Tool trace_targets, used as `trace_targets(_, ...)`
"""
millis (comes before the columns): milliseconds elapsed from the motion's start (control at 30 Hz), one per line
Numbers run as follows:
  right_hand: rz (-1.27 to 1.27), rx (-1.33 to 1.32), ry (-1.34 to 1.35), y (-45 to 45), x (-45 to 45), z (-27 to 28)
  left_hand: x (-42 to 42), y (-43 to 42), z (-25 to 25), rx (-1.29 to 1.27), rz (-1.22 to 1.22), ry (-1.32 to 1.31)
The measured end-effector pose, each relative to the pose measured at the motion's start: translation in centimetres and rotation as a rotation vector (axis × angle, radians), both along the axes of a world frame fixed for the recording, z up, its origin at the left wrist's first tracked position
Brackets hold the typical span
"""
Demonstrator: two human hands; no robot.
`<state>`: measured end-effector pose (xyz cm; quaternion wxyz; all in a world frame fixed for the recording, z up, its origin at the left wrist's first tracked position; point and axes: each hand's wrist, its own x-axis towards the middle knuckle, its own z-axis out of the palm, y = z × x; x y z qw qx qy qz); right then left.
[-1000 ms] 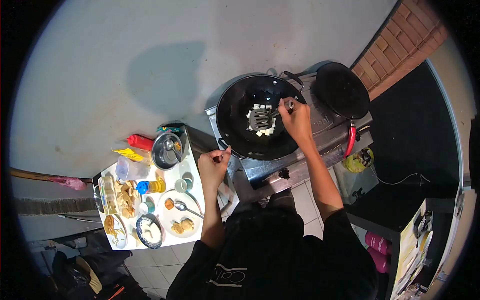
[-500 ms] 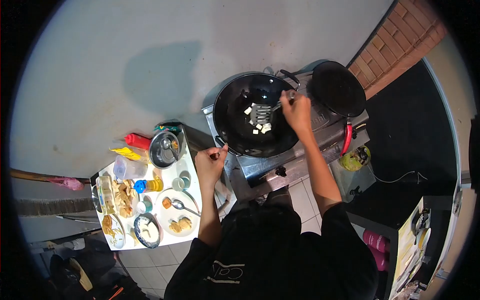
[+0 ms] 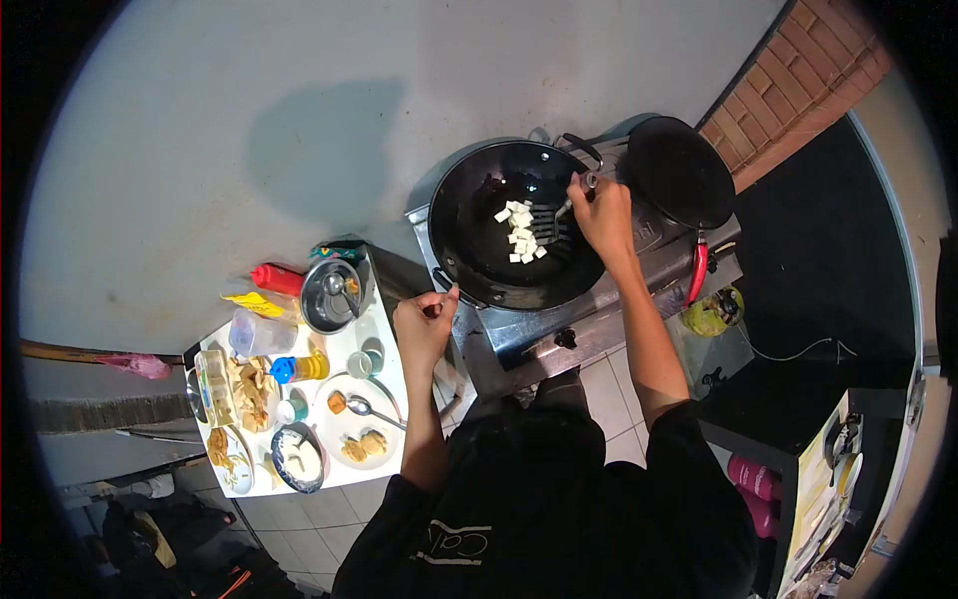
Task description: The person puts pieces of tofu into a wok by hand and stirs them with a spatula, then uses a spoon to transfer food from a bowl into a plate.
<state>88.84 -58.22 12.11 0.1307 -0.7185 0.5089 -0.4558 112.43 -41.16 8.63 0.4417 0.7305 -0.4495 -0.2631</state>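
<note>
At the glossy wok [image 3: 469,262], right fingers [image 3: 578,193] grip a slotted spatula [image 3: 556,228] beside white cubes [image 3: 520,238]; left fingers' [image 3: 450,298] hold unclear.

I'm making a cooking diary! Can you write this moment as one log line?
right hand: holds spatula | left hand: at wok handle | white cubes: in wok

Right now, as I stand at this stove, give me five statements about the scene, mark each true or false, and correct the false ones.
1. The right hand holds the slotted spatula. True.
2. The red-handled pan is to the right of the wok. True.
3. The white cubes lie in the red-handled pan. False: they lie in the wok.
4. The left hand holds a knife. False: it holds no knife and is at the wok's left handle.
5. A spoon lies on the white plate. True.
</note>
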Motion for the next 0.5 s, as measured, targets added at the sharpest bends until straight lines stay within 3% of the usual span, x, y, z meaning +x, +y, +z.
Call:
trace_targets(100,0.016,0.056,-0.046,0.8,0.1,2.0,0.1,0.0,-0.8,-0.08,-0.004,-0.033)
trace_targets(300,-0.026,0.048,0.085,0.7,0.9,0.8,-0.1,0.0,0.0,-0.023,-0.01,-0.009)
trace_targets(500,0.04,0.029,-0.066,0.0,1.0,2.4,-0.1,0.0,-0.2,-0.055,-0.016,-0.041)
